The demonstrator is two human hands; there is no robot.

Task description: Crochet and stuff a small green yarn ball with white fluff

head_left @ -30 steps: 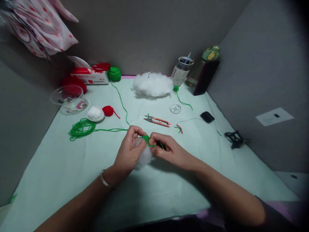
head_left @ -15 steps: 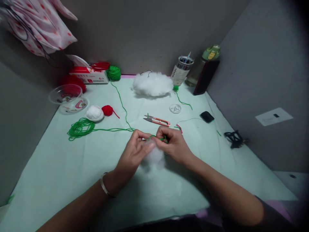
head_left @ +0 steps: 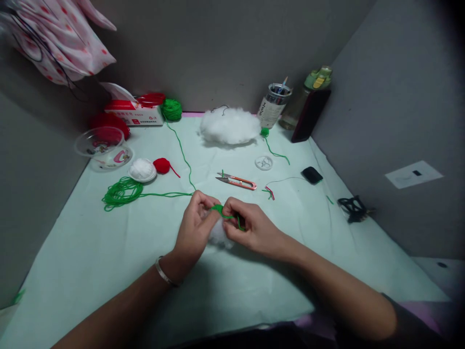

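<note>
Both hands meet over the near middle of the table. My left hand (head_left: 196, 223) is closed on a small green crocheted piece (head_left: 217, 209), thumb on top. My right hand (head_left: 247, 220) pinches at the right side of that piece, and a green yarn strand (head_left: 240, 223) loops out by its fingers. A tuft of white stuffing (head_left: 220, 234) shows below and between the hands; how it joins the green piece is hidden. Green yarn runs from the left hand back to a loose green skein (head_left: 122, 194) and a green yarn ball (head_left: 172, 110).
Thread snips (head_left: 237, 182) lie just beyond the hands, with yarn scraps (head_left: 270, 193) beside them. Farther back are a heap of white stuffing (head_left: 230, 127), a pen can (head_left: 273, 107) and a bottle (head_left: 296, 106). A red ball (head_left: 162, 166) and white ball (head_left: 143, 170) sit left.
Both hands have shifted slightly left with the piece. More of the green crochet shows between the fingers, and less of the white tuft is visible.
</note>
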